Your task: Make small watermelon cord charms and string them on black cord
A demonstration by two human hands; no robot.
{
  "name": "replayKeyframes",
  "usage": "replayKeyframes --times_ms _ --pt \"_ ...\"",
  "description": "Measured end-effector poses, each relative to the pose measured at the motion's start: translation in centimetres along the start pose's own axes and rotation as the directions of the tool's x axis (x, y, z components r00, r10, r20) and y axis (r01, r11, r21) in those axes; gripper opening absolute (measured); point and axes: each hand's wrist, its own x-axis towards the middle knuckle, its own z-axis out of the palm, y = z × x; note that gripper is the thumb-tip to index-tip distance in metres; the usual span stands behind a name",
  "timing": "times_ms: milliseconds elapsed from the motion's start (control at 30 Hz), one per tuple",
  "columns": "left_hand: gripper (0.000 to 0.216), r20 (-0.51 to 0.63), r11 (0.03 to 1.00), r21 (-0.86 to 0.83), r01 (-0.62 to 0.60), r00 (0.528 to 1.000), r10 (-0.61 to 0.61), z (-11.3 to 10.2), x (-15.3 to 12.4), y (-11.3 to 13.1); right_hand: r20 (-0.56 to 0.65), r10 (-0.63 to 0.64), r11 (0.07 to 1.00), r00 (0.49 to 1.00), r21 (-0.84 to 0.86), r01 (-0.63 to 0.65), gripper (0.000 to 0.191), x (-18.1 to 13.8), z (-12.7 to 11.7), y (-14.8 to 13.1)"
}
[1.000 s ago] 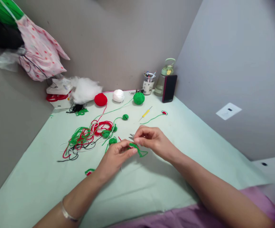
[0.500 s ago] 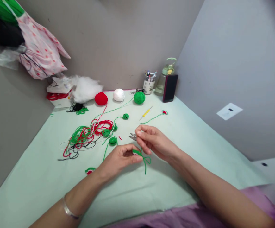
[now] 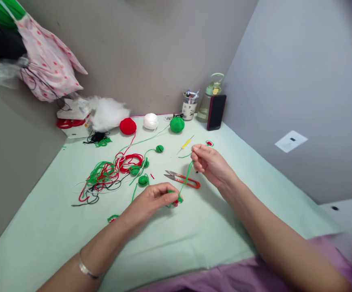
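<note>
My left hand (image 3: 160,196) pinches a small crocheted watermelon slice (image 3: 179,199), green with a bit of red, mostly hidden by the fingers. From it a green yarn tail (image 3: 186,178) runs up to my right hand (image 3: 208,162), whose thumb and fingertips close on the strand. Beneath the strand lie orange-handled thread snips (image 3: 183,179) on the table. Another watermelon slice (image 3: 113,219) sits beside my left forearm, and a third piece (image 3: 210,143) with a green tail lies beyond my right hand. A yellow crochet hook (image 3: 186,143) rests nearby.
Left of my hands spreads a tangle of red, green, white and black yarn (image 3: 103,178), with small green crocheted balls (image 3: 143,180) beside it. Red (image 3: 128,126), white (image 3: 150,121) and green yarn balls (image 3: 177,125) line the back, near a pen cup (image 3: 189,107), bottle and phone (image 3: 216,112).
My right hand has moved up and right, drawing the green yarn tail out from the slice. My left hand has tilted the slice and shifted slightly left. The snips show more fully now.
</note>
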Motion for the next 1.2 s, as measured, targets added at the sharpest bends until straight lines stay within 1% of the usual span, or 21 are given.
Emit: replayKeyframes --times_ms 67,100,133,167,200,233,267,333,400,467,500,533,633,700,733,800,867,933,1000,1100,1200 --pt "0.021 -0.062 0.995 -0.102 -0.01 0.998 0.003 -0.2 0.0 0.2 0.008 0.001 0.998 1.0 -0.068 -0.001 0.032 0.3 -0.3 0.2" --pt "0.021 -0.1 0.987 -0.159 -0.014 0.995 -0.002 -0.3 0.0 0.3 0.005 -0.022 0.987 1.0 -0.156 0.022 0.031 0.4 -0.5 0.3" --pt "0.02 -0.135 0.977 -0.211 -0.023 0.991 -0.006 -0.4 0.0 0.4 -0.007 -0.071 0.954 0.997 -0.291 0.066 0.031 0.4 -0.7 0.3" --pt "0.02 -0.171 0.967 -0.252 -0.041 0.985 -0.003 -0.6 0.1 0.4 -0.009 -0.14 0.879 0.99 -0.462 0.12 0.03 0.3 -0.8 0.3" --pt "0.02 -0.202 0.958 -0.279 -0.062 0.979 0.005 -0.7 0.2 0.5 0.016 -0.204 0.755 0.979 -0.633 0.168 0.027 0.1 -0.9 0.3" --pt "0.02 -0.231 0.952 -0.295 -0.086 0.973 0.017 -0.9 0.3 0.6 0.071 -0.23 0.608 0.971 -0.768 0.2 0.023 -0.1 -1.0 0.2" --pt "0.019 -0.255 0.946 -0.304 -0.108 0.966 0.029 -1.0 0.4 0.6 0.141 -0.2 0.476 0.97 -0.851 0.222 0.019 -0.5 -1.0 0.2" --pt "0.02 -0.294 0.941 -0.311 -0.136 0.955 0.041 -1.3 0.5 0.6 0.293 -0.042 0.283 0.955 -0.914 0.292 0.017 -1.1 -0.9 0.2" --pt "0.023 -0.32 0.941 -0.305 -0.148 0.946 0.046 -1.5 0.6 0.6 0.415 0.072 0.151 0.907 -0.903 0.402 0.015 -1.5 -0.6 0.4" --pt "0.027 -0.339 0.946 -0.282 -0.156 0.939 0.054 -1.6 0.5 0.6 0.495 0.085 0.032 0.865 -0.869 0.494 0.005 -1.6 -0.5 0.8" --pt "0.029 -0.347 0.95 -0.269 -0.16 0.936 0.06 -1.6 0.5 0.6 0.513 0.077 -0.004 0.855 -0.857 0.515 0.004 -1.5 -0.6 1.1" --pt "0.03 -0.352 0.953 -0.255 -0.161 0.934 0.063 -1.6 0.5 0.6 0.516 0.069 -0.021 0.854 -0.855 0.518 0.011 -1.4 -0.7 1.3" --pt "0.033 -0.372 0.964 -0.211 -0.159 0.926 0.071 -1.6 0.5 0.6 0.477 0.033 -0.011 0.878 -0.879 0.477 0.019 -1.0 -1.0 1.5" --pt "0.034 -0.393 0.971 -0.174 -0.166 0.915 0.086 -1.6 0.5 0.6 0.445 -0.005 0.05 0.896 -0.894 0.444 0.02 -0.9 -1.0 1.2" --pt "0.035 -0.405 0.973 -0.152 -0.172 0.909 0.098 -1.7 0.6 0.6 0.429 -0.031 0.109 0.903 -0.897 0.429 0.021 -1.0 -0.8 0.9" --pt "0.037 -0.426 0.975 -0.116 -0.19 0.896 0.124 -1.7 0.7 0.5 0.392 -0.093 0.274 0.915 -0.874 0.402 0.024 -1.4 -0.3 0.0" --pt "0.038 -0.44 0.973 -0.098 -0.21 0.886 0.146 -1.8 0.7 0.4 0.37 -0.113 0.427 0.922 -0.82 0.381 0.027 -1.8 0.3 -1.0" --pt "0.039 -0.443 0.971 -0.081 -0.225 0.881 0.167 -1.8 0.7 0.2 0.386 -0.085 0.511 0.919 -0.775 0.372 0.034 -2.2 0.7 -1.7" --pt "0.041 -0.434 0.971 -0.056 -0.233 0.881 0.186 -1.7 0.7 0.2 0.426 -0.023 0.538 0.904 -0.757 0.371 0.039 -2.4 1.0 -1.9" --pt "0.045 -0.411 0.973 -0.039 -0.228 0.891 0.193 -1.5 0.6 0.3 0.463 0.058 0.546 0.884 -0.756 0.36 0.037 -2.4 1.2 -1.4" --pt "0.044 -0.399 0.974 -0.03 -0.226 0.896 0.195 -1.4 0.5 0.5 0.472 0.074 0.544 0.878 -0.757 0.361 0.037 -2.3 1.4 -0.8"
